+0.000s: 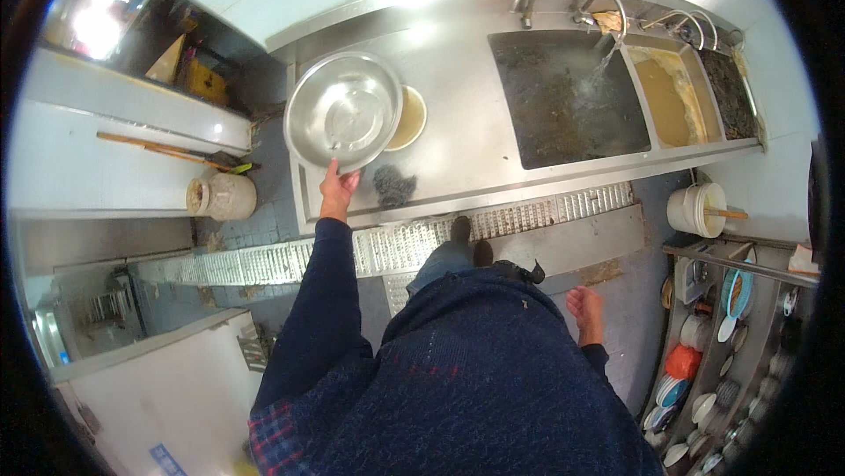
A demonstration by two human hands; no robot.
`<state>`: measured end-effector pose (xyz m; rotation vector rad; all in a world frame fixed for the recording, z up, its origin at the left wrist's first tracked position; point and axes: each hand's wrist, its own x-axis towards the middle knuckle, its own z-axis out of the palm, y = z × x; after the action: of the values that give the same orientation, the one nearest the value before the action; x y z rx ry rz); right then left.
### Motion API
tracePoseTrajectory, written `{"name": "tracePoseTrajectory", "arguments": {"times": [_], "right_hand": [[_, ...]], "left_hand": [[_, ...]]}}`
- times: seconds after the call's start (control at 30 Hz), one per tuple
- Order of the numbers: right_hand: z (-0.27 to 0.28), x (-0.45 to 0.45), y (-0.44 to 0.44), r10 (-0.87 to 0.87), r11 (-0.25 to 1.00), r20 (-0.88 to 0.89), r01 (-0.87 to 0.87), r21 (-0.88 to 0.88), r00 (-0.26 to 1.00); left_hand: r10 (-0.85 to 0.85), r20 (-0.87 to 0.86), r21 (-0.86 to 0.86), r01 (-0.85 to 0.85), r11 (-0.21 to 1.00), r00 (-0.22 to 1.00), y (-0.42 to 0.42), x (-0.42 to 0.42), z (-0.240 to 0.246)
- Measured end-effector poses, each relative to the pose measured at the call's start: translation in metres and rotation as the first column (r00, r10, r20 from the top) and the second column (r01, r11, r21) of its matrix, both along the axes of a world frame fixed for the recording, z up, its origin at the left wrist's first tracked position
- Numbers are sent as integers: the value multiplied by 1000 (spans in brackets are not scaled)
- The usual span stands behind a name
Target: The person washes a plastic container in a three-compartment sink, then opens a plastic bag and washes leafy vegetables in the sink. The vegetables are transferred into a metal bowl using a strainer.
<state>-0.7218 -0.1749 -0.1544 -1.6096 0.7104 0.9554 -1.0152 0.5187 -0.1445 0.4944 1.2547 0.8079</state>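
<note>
My left hand (pixel 338 189) grips the near rim of a large stainless steel basin (pixel 356 113), with the thumb over the edge. The basin looks bare inside apart from a small dark speck near the rim. It overlaps a white-rimmed bowl of cloudy brownish liquid (pixel 410 121), so part of that bowl is hidden. Just right of my left hand, a dark scouring pad (pixel 394 185) lies on the steel counter (pixel 455 106). My right hand (pixel 585 310) hangs beside my body over the floor, fingers curled, with no object seen in it.
Water runs from a curved faucet (pixel 610 4) into a dark, filled sink (pixel 568 100). A narrower sink of murky yellowish water (pixel 670 103) adjoins it. A white bucket (pixel 693 211) stands at right, above a rack of dishes (pixel 719 357). Metal drain grating (pixel 396 243) crosses the floor.
</note>
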Motion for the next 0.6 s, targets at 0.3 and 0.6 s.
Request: {"name": "tracePoseTrajectory", "arguments": {"times": [0.3,0.6], "right_hand": [[14,-5,53,-111,994,20,111,16,994],[22,10,67,-116,991,23,115,70,993]], "left_hand": [[-3,-322,275,97,957,947,-1,72,36],[-199,-325,221,279,935,925,-43,136,36]]}}
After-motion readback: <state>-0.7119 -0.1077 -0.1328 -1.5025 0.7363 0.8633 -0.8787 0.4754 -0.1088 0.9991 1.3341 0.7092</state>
